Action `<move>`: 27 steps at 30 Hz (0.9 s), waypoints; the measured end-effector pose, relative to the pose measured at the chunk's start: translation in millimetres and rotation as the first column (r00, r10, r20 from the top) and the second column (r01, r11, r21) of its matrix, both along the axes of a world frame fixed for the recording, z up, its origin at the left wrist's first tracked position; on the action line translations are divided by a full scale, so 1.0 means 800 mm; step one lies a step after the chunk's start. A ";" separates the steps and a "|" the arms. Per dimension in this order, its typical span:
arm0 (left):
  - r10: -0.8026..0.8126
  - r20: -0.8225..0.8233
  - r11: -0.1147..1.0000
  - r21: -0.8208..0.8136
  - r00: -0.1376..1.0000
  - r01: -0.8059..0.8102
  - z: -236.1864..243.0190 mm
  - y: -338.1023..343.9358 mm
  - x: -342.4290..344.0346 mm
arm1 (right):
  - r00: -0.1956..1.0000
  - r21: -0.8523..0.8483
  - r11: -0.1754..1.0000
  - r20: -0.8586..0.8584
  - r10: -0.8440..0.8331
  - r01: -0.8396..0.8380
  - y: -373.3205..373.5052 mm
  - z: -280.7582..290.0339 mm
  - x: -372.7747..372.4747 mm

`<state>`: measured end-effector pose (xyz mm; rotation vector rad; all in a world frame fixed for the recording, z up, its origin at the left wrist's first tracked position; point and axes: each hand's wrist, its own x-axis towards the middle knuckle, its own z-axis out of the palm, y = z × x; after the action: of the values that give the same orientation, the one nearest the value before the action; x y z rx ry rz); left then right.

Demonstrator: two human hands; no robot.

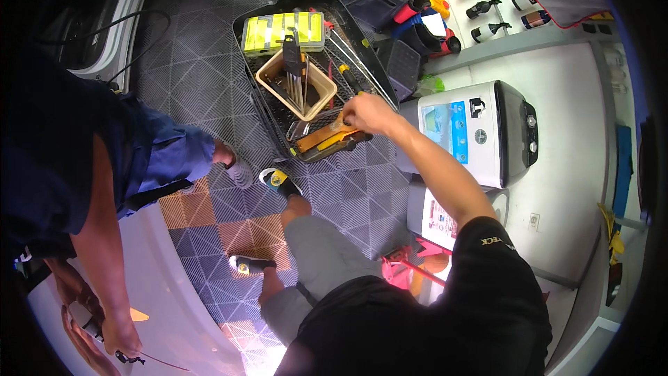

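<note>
My right hand reaches over a black tool cart, fingers closed around the end of a flat orange tool near the cart's front edge. Its exact kind is unclear. Right beside it lies a yellow-and-black hand tool. Just behind stands a beige bin with a black-holdered hex key set upright inside. A screwdriver with a yellow-and-black handle lies close to my fingers. My left hand is out of the picture.
A yellow-lidded organizer case sits on the cart's far side. To the right is a white-and-black machine. At the left, another person's hand holds a dark object beside a white car panel.
</note>
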<state>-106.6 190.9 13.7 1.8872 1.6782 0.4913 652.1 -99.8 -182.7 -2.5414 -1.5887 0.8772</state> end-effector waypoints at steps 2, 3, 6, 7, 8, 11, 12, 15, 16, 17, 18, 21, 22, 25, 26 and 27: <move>0.006 0.049 1.000 -0.007 0.999 -0.006 0.001 -0.004 0.001 | 0.985 -0.012 0.990 -0.100 0.138 -0.139 0.005 -0.001 -0.028; 0.007 0.075 1.000 -0.012 0.997 -0.007 0.002 -0.006 0.002 | 0.968 -0.066 0.969 -0.096 0.231 -0.237 0.010 -0.003 -0.041; 0.022 0.098 1.000 -0.015 0.995 -0.020 0.006 -0.012 0.013 | 0.950 -0.289 0.909 -0.001 0.313 -0.300 0.034 -0.017 -0.056; 0.031 0.093 1.000 -0.008 0.995 -0.030 0.007 -0.014 0.019 | 0.944 -0.313 0.896 -0.007 0.330 -0.315 0.042 -0.021 -0.051; 0.042 0.080 0.999 -0.007 0.996 -0.041 0.009 -0.016 0.025 | 0.939 -0.306 0.893 -0.004 0.344 -0.329 0.046 -0.026 -0.049; 0.022 -0.052 0.998 0.064 0.998 -0.018 0.012 -0.024 0.043 | 0.879 -0.432 0.780 -0.072 0.472 -0.454 0.057 -0.035 -0.040; -0.084 -0.110 0.992 0.080 0.990 0.093 0.012 -0.023 0.046 | 0.860 -0.423 0.766 -0.067 0.506 -0.484 0.058 -0.032 -0.042; 0.004 0.187 1.000 -0.008 0.982 -0.003 0.015 -0.033 0.045 | 0.812 -0.289 0.759 -0.215 0.543 -0.584 0.072 -0.011 -0.057; -0.055 0.268 0.998 -0.014 0.962 0.061 0.011 -0.035 0.046 | 0.766 -0.244 0.727 -0.173 0.619 -0.642 0.073 0.001 -0.063; -0.034 0.232 0.999 0.022 0.972 0.030 0.009 -0.037 0.046 | 0.717 -0.196 0.692 -0.108 0.689 -0.695 0.078 0.013 -0.065; -0.038 0.252 0.999 0.031 0.967 0.032 0.008 -0.036 0.047 | 0.811 -0.123 0.802 -0.095 0.577 -0.585 0.076 0.028 -0.069; -0.088 0.361 0.996 0.005 0.928 0.092 0.007 -0.031 0.053 | 0.866 0.354 0.817 -0.041 0.499 -0.454 0.059 0.073 -0.100; -0.012 0.377 0.998 -0.051 0.926 0.034 0.009 -0.030 0.054 | 0.893 0.379 0.856 -0.142 0.428 -0.350 0.048 0.091 -0.120; 0.029 0.434 0.968 -0.237 0.900 0.083 0.017 -0.025 0.061 | 0.866 0.479 0.855 -0.323 0.382 -0.198 0.025 0.150 -0.215; 0.073 0.385 0.941 -0.333 0.920 0.065 0.018 -0.023 0.062 | 0.811 0.602 0.762 -0.310 0.497 -0.237 0.026 0.171 -0.258; 0.016 0.428 0.941 -0.311 0.904 0.130 0.018 -0.017 0.063 | 0.786 0.587 0.767 -0.332 0.521 -0.261 0.037 0.196 -0.301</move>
<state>-56.2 177.3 27.9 1.4515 1.3149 0.5138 411.1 -70.3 -25.8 -1.4871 -1.8929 0.8595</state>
